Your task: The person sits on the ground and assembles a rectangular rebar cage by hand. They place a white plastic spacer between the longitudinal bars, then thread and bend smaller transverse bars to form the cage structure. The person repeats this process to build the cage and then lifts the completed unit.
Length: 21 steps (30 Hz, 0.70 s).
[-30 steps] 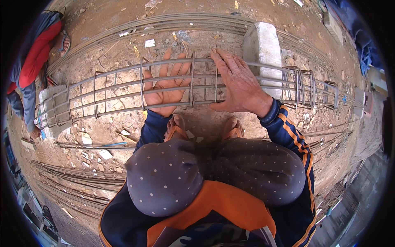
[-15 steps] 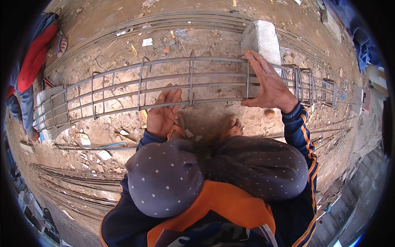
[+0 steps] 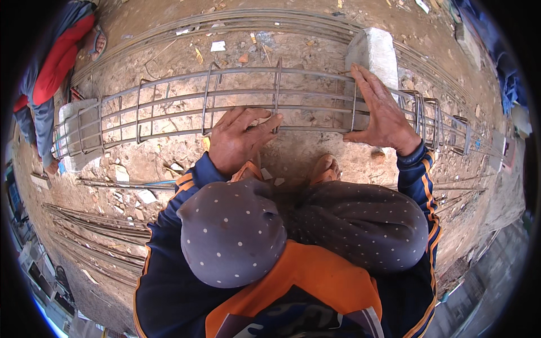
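Observation:
A long rebar cage [image 3: 186, 114] of parallel steel bars with square wire stirrups lies crosswise before me. My left hand [image 3: 239, 138], palm down, has its fingers curled over the nearest bars, the fingertips beside a middle stirrup [image 3: 276, 90]. Farther right, my right hand [image 3: 383, 115] spans the cage, thumb at the near bar and fingers at the far bar, holding a stirrup [image 3: 354, 104] between them. Several more stirrups [image 3: 420, 112] are bunched right of that hand. The undersides of my left fingers are hidden.
Concrete blocks [image 3: 372, 50] [image 3: 84, 141] stand under the cage. A co-worker's hand [image 3: 52, 166] is by its left end. Loose rebar [image 3: 101, 231] lies on the dirt at near left, with long rods [image 3: 225, 19] beyond the cage. Blue sheeting [image 3: 501, 67] hangs at far right.
My left hand has turned from palm up below the near bar to palm down over it. My right hand keeps its place on the stirrup. The whole view has shifted slightly.

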{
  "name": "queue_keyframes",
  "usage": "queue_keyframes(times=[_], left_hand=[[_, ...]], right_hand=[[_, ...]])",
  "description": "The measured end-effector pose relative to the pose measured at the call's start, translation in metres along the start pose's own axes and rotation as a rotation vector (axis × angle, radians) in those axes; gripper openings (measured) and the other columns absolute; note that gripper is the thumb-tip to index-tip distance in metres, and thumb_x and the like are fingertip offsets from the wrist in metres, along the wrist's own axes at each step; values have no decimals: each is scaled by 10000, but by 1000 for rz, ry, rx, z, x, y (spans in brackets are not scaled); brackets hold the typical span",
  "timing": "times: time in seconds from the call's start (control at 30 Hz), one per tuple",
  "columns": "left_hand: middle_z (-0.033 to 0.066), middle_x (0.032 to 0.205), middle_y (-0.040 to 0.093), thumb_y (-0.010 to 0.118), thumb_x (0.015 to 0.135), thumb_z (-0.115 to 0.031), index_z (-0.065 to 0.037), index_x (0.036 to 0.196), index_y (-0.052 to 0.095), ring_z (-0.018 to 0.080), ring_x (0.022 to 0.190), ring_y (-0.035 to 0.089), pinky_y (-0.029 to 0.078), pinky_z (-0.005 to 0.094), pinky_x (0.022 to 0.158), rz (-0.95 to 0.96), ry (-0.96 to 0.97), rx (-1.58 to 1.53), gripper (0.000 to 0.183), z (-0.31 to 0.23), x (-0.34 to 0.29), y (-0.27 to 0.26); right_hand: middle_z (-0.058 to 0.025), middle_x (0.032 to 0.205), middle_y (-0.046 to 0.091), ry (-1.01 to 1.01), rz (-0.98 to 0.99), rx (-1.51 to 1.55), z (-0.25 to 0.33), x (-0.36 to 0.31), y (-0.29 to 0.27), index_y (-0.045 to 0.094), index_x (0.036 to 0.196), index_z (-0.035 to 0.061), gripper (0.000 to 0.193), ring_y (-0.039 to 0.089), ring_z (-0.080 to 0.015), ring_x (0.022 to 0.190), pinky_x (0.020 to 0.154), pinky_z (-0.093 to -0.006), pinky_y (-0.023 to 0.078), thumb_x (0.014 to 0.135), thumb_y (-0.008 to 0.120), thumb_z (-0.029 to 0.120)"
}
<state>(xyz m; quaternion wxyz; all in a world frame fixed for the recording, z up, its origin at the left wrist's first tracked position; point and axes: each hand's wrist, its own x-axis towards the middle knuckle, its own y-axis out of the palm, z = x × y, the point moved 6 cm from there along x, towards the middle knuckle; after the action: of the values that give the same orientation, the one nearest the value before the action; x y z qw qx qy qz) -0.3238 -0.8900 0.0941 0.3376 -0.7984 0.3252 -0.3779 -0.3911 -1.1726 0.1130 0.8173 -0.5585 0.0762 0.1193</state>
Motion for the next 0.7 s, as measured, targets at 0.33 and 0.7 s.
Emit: queue_keyframes(times=[0.33, 0.7], left_hand=[[23, 1018, 737, 870, 738, -136, -138, 1182, 780, 211, 737, 660, 558, 328, 634, -92, -47, -72, 453, -5, -7, 12], [-10, 1022, 737, 865, 745, -194, -162, 1154, 790, 194, 739, 662, 572, 333, 666, -143, -41, -117, 417, 0, -8, 12]], right_hand=[[-218, 1628, 284, 25, -17, -11, -1, -5, -1, 180, 1637, 92, 1319, 331, -430, 1480, 1249, -486, 313, 615, 960, 387], [-169, 1659, 255, 14, -28, -48, -3, -6, 2, 160, 1648, 159, 1338, 308, -425, 1501, 1275, -511, 266, 618, 960, 455]])
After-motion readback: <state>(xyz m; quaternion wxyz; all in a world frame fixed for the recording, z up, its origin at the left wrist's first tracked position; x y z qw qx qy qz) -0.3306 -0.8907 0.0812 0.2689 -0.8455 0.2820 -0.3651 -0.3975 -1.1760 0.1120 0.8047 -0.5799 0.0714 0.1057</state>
